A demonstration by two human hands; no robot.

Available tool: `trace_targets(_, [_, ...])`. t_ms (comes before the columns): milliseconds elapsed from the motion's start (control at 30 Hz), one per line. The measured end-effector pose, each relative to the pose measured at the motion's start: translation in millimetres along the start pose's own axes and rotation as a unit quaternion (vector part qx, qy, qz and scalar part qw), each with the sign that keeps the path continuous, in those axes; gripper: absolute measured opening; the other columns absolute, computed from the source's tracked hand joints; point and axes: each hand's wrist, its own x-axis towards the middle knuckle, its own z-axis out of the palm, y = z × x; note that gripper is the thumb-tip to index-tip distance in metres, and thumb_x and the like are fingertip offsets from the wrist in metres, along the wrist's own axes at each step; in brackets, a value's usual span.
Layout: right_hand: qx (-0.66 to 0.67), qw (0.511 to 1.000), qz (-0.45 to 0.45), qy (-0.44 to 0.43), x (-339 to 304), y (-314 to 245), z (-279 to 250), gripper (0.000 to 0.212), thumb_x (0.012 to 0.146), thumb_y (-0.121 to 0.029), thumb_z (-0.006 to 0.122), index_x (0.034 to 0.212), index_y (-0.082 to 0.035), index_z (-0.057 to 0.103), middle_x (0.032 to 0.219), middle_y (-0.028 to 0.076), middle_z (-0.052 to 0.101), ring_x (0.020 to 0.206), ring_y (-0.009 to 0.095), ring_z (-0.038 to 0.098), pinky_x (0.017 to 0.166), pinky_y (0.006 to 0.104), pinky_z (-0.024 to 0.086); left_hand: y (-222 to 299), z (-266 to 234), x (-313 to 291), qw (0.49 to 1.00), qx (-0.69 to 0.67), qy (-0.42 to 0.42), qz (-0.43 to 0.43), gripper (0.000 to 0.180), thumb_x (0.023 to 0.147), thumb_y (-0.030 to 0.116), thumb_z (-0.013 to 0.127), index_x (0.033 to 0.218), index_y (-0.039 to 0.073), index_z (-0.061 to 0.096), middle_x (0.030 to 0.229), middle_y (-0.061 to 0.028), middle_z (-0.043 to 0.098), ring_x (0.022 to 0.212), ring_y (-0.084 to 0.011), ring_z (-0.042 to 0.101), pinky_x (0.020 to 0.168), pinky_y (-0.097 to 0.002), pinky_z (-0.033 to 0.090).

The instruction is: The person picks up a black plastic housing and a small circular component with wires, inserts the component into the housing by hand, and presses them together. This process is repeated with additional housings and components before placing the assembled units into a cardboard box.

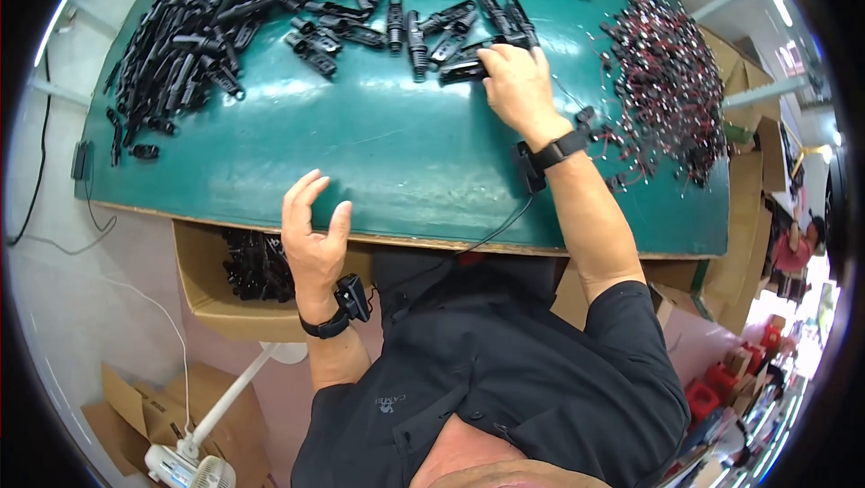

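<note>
Black parts (pixel 461 70) lie on the desk (pixel 387 155), some just by the right hand (pixel 520 87); whether one is gripped cannot be told. The left hand (pixel 314 234) is empty. Each is best lifted alone.

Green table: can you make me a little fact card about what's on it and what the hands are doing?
Table: green
Left hand: fingers spread, looks empty, by the near edge
Right hand: touching long black parts; grip unclear
Far left: big black heap of similar parts
Right side: heap of small red-wired components
Wrists: black band on each
</note>
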Motion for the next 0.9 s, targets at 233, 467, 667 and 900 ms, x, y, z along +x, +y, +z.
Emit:
trace_targets(233, [0.192, 0.975, -0.092, -0.063, -49.7, -36.2, -17.0, 0.028, 0.089, -0.007, 0.068, 0.117, -0.008, 0.073, 0.112, 0.013, 0.072, 0.109, 0.034, 0.068, 0.094, 0.0454, 0.056, 50.4, 71.6, 16.7, 0.986, -0.002, -0.111, 0.124, 0.051, 0.086, 0.012, 0.083, 0.134, 0.004, 0.066, 0.137, -0.0170, 0.066, 0.130, -0.0368, 0.060, 0.112, -0.0468, 0.046])
trace_targets(467, [0.230, 0.973, -0.013, 0.025, -83.5, 18.6, -64.0, 0.029, 0.089, -0.010, 0.074, 0.117, -0.005, 0.072, 0.115, 0.012, 0.072, 0.109, 0.035, 0.068, 0.096, 0.0455, 0.056, 33.7, 105.9, 13.0, 0.959, 0.091, -0.203, 0.173, 0.067, 0.084, 0.010, 0.084, 0.146, 0.007, 0.060, 0.139, -0.0169, 0.063, 0.131, -0.0368, 0.058, 0.112, -0.0471, 0.043])
trace_targets(667, [0.121, 0.989, 0.065, -0.054, -102.2, 75.0, -47.4, 0.029, 0.089, -0.012, 0.076, 0.117, -0.006, 0.072, 0.112, 0.013, 0.072, 0.105, 0.036, 0.069, 0.093, 0.0452, 0.057, 57.5, 114.7, 4.3, 0.969, 0.119, -0.159, 0.147, 0.067, 0.084, 0.012, 0.085, 0.146, 0.008, 0.061, 0.143, -0.0151, 0.062, 0.133, -0.0358, 0.056, 0.113, -0.0481, 0.041])
trace_targets(900, [0.244, 0.969, 0.047, 0.005, -115.2, 52.7, -75.4, 0.025, 0.089, -0.011, 0.075, 0.114, -0.005, 0.071, 0.098, 0.015, 0.072, 0.090, 0.037, 0.071, 0.081, 0.0456, 0.058, 87.5, 124.4, -4.2, 0.965, 0.146, -0.075, 0.207, 0.065, 0.085, 0.015, 0.085, 0.146, 0.011, 0.063, 0.153, -0.0123, 0.055, 0.142, -0.0336, 0.051, 0.117, -0.0512, 0.037])
